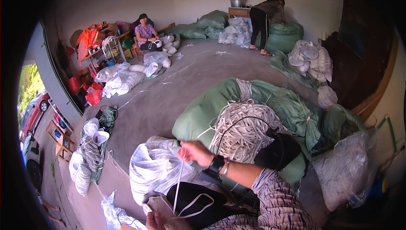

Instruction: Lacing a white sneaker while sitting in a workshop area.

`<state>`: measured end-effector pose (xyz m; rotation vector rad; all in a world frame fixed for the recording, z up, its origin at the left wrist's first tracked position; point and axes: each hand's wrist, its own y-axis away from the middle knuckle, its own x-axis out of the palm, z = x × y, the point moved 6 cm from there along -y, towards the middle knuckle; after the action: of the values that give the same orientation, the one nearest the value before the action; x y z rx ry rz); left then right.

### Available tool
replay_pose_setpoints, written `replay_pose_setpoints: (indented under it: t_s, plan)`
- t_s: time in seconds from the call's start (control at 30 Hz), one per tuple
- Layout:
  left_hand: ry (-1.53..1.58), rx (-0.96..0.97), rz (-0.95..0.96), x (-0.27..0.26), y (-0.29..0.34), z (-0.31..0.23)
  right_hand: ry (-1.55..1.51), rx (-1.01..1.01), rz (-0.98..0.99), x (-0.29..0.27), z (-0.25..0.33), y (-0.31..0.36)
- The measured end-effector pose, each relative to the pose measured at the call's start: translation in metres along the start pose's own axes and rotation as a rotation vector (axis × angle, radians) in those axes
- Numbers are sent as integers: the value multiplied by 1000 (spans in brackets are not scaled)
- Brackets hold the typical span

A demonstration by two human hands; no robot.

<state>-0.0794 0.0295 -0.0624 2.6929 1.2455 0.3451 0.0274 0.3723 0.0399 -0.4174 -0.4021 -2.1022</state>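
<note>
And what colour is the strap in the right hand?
The strap is white, best seen in the head view.

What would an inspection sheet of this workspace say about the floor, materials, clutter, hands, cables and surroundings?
Surface: smooth grey floor, loose white scraps lying on it.
Job's things: flat white strip, running from the right hand toward a cream-coloured rounded item; tangled heap of white strips on a bulging green sack.
Clutter: translucent white plastic bag; stuffed clear plastic sack.
Hands: right pinches the strip; left hand is at the cream item, partly cut off, grip unclear.
Cables: thin black curved line over the heap; cable or strap, cannot tell.
Surroundings: seated person in purple; another person bending; red car outdoors.
</note>
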Motion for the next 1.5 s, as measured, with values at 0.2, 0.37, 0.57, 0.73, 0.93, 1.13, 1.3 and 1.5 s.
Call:
replay_pose_setpoints:
  t_s: [0.2, 0.37, 0.57, 0.73, 0.93, 1.13, 1.3, 1.5]
  plan:
    - [-88, 97, -103, 27, 31, -52, -478, -96, -154, -112, 38, -11]
    - [86, -18, -93, 12, 35, -43, 172, 199, 208, 46, -29, 19]
    - [-161, -255, 154, 19, 54, -29, 1028, 314, 786, 139, -121, 81]
    - [-326, 40, -36, 9, 54, -33, 1047, 616, 1271, 130, -121, 120]
    - [-384, 36, -123, 13, 61, -37, 602, 325, 687, 143, -90, 48]
    - [-442, 76, -167, 18, 62, -37, 377, 459, 614, 159, -119, 46]
    - [-350, 103, -183, 17, 68, -24, 581, 700, 868, 155, -133, 77]
    - [-302, 53, -234, 19, 69, -24, 528, 718, 833, 151, -139, 77]
